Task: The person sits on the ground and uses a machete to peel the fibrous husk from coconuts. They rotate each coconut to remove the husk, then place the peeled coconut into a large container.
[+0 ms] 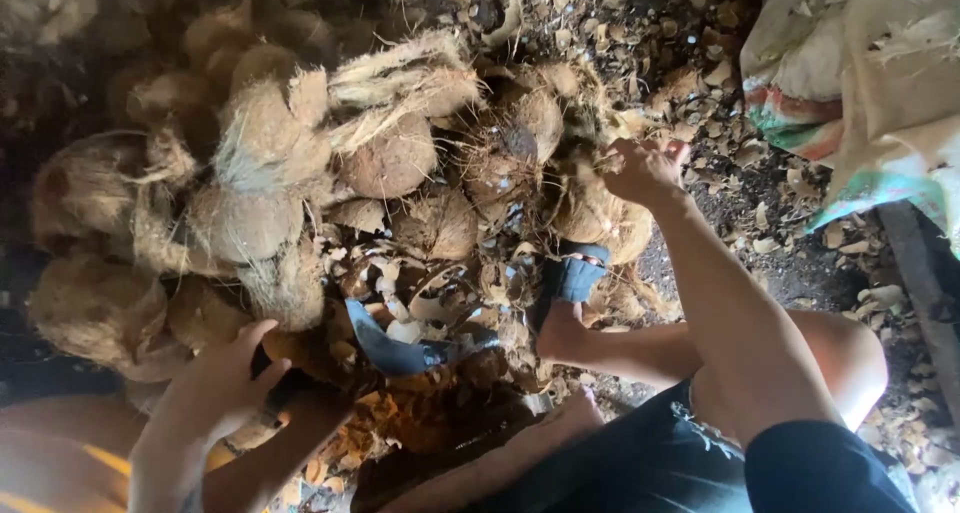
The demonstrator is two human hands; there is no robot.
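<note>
Nearest the camera, at the lower left of the frame, the left hand (222, 383) is clenched around the dark handle of a blade (395, 350), whose curved grey edge is pointed toward the centre, just beside a bare foot in a blue sandal (573, 273). A slip of the blade could be expected to reach that foot or the shin behind it, since loose shell fragments (420, 293) lie underneath and would give poor footing.

Further up, at centre right, the right hand (640, 168) is closed on the fibrous husk of a coconut (590, 208) at the edge of the heap. If it were pulled sharply, neighbouring nuts could be dislodged and rolled onto the foot.

One blade, one sandal and two hands are counted. Roughly a dozen husked coconuts are seen in the pile (260, 183) across the upper left; the darker ones cannot be counted surely. A sack (870, 83) is seen at the upper right.
</note>
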